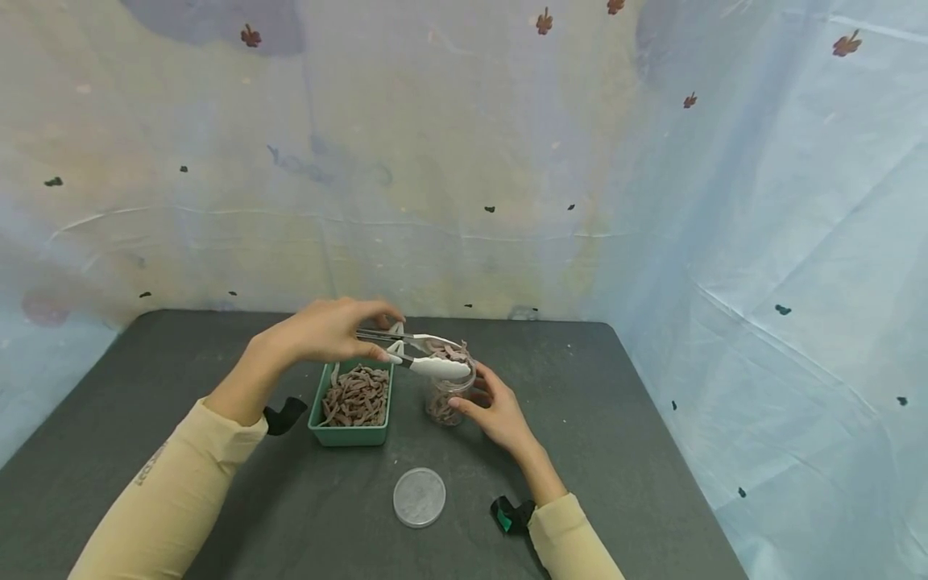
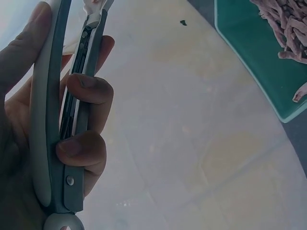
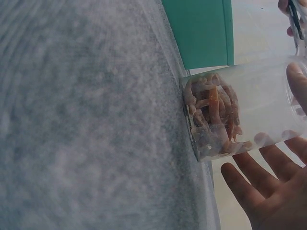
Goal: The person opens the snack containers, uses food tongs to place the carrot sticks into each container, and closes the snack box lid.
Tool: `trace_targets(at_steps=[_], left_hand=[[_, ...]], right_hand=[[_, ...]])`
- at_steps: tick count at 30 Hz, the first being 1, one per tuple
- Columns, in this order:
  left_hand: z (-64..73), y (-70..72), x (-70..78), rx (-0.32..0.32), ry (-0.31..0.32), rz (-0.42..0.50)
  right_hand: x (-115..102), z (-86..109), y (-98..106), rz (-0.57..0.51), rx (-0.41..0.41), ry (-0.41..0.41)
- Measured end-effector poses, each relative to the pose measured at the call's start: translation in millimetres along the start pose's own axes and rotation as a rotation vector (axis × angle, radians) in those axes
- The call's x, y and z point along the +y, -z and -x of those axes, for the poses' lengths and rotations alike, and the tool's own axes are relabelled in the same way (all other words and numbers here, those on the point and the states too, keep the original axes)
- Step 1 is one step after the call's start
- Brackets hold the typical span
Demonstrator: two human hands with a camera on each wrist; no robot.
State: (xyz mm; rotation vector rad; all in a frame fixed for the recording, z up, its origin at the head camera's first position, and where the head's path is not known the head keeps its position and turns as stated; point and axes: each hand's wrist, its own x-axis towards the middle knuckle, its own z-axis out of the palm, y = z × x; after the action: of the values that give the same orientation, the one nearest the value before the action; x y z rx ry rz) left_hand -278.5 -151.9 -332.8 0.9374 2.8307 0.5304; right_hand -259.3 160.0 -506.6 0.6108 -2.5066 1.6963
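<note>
My left hand (image 1: 326, 332) grips a pair of tongs (image 2: 45, 110) with white tips, its fingers curled around the handles. Between the tips is a clump of brownish strips (image 1: 451, 352), held at the mouth of a clear jar (image 3: 261, 105). My right hand (image 1: 502, 415) holds the jar near its top, thumb on one side and fingers on the other. More strips (image 3: 213, 112) lie at the bottom of the jar, which stands upright on the table. Left of it, a green tub (image 1: 351, 436) holds a heap of the same strips (image 1: 357, 396).
A round clear lid (image 1: 419, 498) lies flat on the dark table (image 1: 580, 451), nearer to me than the jar. Black bands (image 1: 511, 515) sit by both wrists. A pale patterned sheet (image 1: 435, 161) hangs behind the table and along its right side.
</note>
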Motion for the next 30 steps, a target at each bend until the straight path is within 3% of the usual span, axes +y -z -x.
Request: trace_targets(at_steps=[14,30], left_hand=[[-4.6,-1.7,-0.7,-0.044,0.008,0.018],[-2.1,-1.5,1.6,-0.030,-0.003,0.021]], right_hand=[[-2.4,-0.2,-0.1,0.014,-0.002,-0.032],[-2.7,1.2,0.3,-0.009,0.008,-0.025]])
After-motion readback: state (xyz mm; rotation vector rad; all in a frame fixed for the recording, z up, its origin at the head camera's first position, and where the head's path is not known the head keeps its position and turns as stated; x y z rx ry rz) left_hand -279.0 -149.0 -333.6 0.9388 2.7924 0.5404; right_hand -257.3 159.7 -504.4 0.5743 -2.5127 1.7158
